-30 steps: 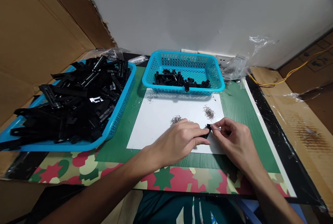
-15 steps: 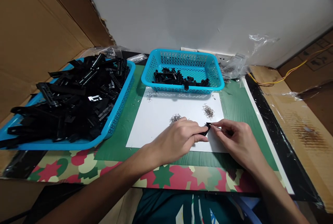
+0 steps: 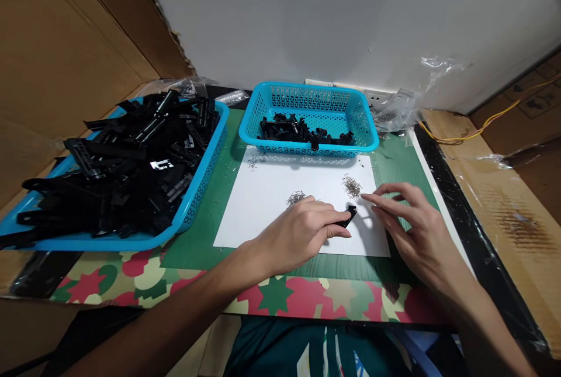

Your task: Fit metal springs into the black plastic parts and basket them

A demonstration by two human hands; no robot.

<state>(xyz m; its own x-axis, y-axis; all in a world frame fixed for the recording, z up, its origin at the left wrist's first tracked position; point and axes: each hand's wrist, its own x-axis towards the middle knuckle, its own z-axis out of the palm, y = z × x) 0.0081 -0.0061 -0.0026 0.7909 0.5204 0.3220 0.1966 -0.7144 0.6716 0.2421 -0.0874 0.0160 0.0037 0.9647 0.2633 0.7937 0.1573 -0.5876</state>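
My left hand (image 3: pixel 307 228) is closed on a small black plastic part (image 3: pixel 352 212), pinching it over the white sheet (image 3: pixel 258 207). Only the notched far end of the part shows beyond my fingertips. To the right, my right hand (image 3: pixel 414 222) hovers with its fingers apart and no object visible between them. Its fingertips are just beside a pile of tiny metal pieces (image 3: pixel 352 187), perhaps small springs. A second pile of tiny metal pieces (image 3: pixel 295 197) lies behind my left hand.
A blue basket (image 3: pixel 307 88) with black plastic parts stands at the back. At left, a larger blue basket (image 3: pixel 193 204) is heaped with longer black parts. More tiny metal bits (image 3: pixel 255 159) lie near the sheet's far left corner. A cardboard piece (image 3: pixel 504 207) borders the right side.
My right hand has drawn back from the black part and its fingers have spread near the right pile. The thin metal tool it held no longer shows. My left hand stays put.
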